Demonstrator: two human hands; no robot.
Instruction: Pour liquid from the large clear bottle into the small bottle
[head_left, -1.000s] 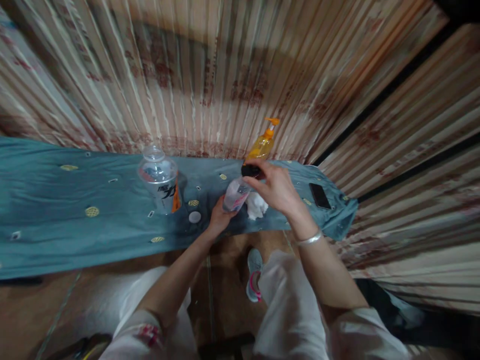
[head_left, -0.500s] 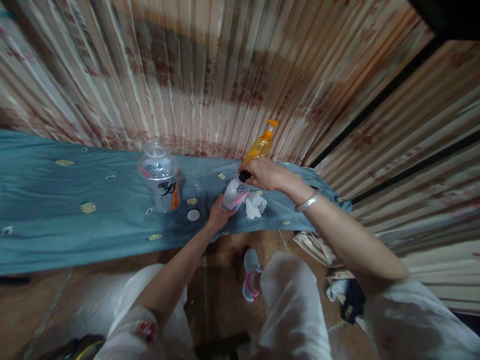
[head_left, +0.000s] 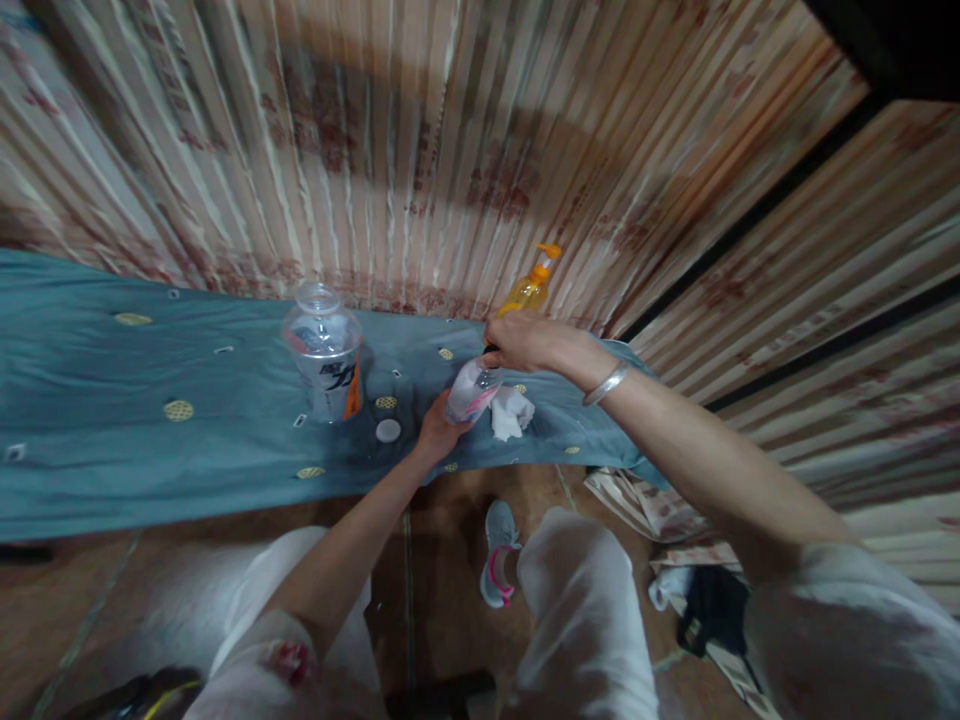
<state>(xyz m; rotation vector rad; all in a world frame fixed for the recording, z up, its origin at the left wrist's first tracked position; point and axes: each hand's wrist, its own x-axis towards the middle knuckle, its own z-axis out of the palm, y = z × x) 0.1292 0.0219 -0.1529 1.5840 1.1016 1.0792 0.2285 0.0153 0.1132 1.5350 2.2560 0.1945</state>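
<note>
My left hand [head_left: 441,428] is wrapped round the lower part of a small clear bottle [head_left: 471,392] with a pink and white label, which leans to the right. At the bottle's top, the fingers of my right hand [head_left: 521,341] are closed over its black cap [head_left: 490,352], mostly hidden by them. Just behind that hand stands a pump bottle [head_left: 527,290] of yellow liquid with an orange pump head. A crumpled white tissue [head_left: 511,412] lies to the right of the small bottle. To the left is a round white lid [head_left: 388,431] on the cloth.
A large clear plastic bottle [head_left: 328,365] with an orange and black label stands uncapped on the teal cloth [head_left: 247,380]. Pleated patterned curtains [head_left: 390,160] hang behind and at the right. Dark and pale fabric [head_left: 712,608] lies on the tiled floor.
My right hand has turned slightly over the cap, covering more of it. The small bottle stays in my left hand. The view has shifted a little.
</note>
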